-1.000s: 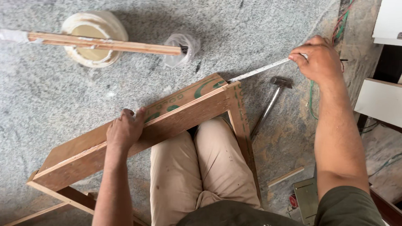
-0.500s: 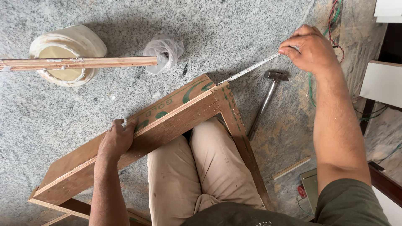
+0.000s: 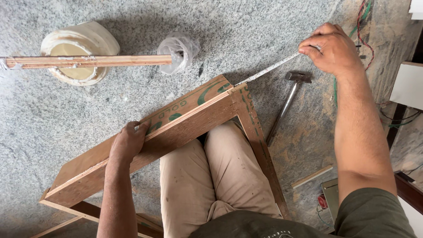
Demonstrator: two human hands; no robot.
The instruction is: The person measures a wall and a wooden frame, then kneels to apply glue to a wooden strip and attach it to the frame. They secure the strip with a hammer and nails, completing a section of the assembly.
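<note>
Plywood frame (image 3: 185, 128), brown, green-printed edge

Raw wood set against polished stone

A matt plywood frame (image 3: 185, 119), a metal tape (image 3: 269, 68) and a speckled granite floor (image 3: 246, 31) are seen.

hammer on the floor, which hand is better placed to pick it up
Right, probably. The right hand hovers just above the hammer, though it holds the tape; the left hand grips the plywood frame farther off.

Grey speckled stone floor (image 3: 273, 26), hammer (image 3: 288, 99) lying on it, white round tub (image 3: 81, 50), wooden strip (image 3: 88, 61) across its top, crumpled clear plastic bag (image 3: 178, 48) just beside
</note>
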